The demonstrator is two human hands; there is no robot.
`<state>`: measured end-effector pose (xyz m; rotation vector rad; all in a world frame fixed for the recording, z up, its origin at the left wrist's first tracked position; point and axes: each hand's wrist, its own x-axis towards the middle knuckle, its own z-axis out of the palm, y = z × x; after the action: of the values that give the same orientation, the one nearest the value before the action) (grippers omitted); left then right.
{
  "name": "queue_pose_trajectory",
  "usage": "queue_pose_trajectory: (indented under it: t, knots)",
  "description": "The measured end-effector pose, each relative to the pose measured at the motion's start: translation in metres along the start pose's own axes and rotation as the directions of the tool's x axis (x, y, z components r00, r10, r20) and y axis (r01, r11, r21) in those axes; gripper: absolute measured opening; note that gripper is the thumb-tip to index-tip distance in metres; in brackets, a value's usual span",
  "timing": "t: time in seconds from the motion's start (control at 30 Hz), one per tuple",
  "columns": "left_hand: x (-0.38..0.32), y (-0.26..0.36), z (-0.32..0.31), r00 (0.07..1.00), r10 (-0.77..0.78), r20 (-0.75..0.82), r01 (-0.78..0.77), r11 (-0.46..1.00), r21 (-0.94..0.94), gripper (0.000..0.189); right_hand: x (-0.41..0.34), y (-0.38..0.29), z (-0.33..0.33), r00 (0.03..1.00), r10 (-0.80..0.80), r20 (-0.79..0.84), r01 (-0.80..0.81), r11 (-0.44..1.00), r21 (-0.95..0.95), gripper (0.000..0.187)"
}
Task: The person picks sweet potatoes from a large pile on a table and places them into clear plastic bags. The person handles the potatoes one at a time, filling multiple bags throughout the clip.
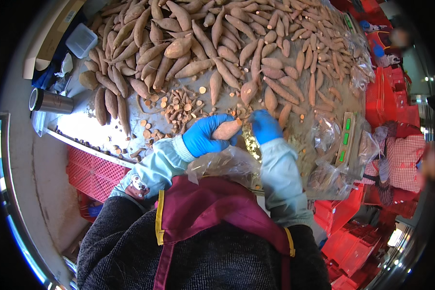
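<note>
My left hand [207, 136], in a blue glove, grips a sweet potato [226, 129] whose cut orange end points up and right. Just right of it is my right hand [264, 126], also blue-gloved and blurred; its fingers are curled, and whether it holds anything cannot be told. Beyond both hands lies a large heap of sweet potatoes [199, 43] on the metal table [203, 96]. Cut-off sweet potato ends [181, 105] are piled beyond my left hand. A clear plastic bag [224, 163] lies between my forearms.
A steel tumbler [54, 102] and a clear plastic container [81, 40] stand at the left. Right of my hands are plastic bags [326, 132] and a scale with green displays [345, 137]. Red crates [351, 246] stack at right, a pink crate [94, 170] below left. People are at the far right.
</note>
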<state>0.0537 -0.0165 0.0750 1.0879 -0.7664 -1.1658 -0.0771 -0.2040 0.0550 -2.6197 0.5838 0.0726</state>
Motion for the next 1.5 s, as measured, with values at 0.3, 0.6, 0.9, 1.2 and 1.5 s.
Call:
queue_pose_trajectory:
  t: [0.3,0.6,0.9,1.2,1.5]
  knots:
    - [-0.014,0.047,-0.007,0.853,0.280,0.440,-0.306,0.952,-0.013,0.046,-0.106,0.049,0.020,0.931,0.242,0.273,-0.360,0.486,0.796,0.047]
    - [-0.004,-0.038,0.014,0.874,-0.019,0.486,-0.431,0.436,0.790,0.025,-0.132,0.038,0.056,0.902,0.171,0.395,-0.423,0.174,0.889,0.046]
    - [0.142,-0.026,-0.071,0.995,0.096,-0.008,0.025,-0.182,0.983,0.041,-0.130,0.036,0.053,0.915,0.112,0.387,-0.403,0.240,0.883,0.043]
    - [0.131,-0.026,-0.057,0.977,-0.076,-0.199,0.179,-0.215,0.960,0.051,-0.105,0.045,0.022,0.898,0.412,0.158,-0.309,0.334,0.890,0.027]
    - [0.024,-0.042,-0.019,0.998,-0.029,-0.047,0.047,0.891,0.452,0.052,-0.032,0.003,0.028,0.950,0.011,-0.312,0.095,0.942,0.321,0.020]
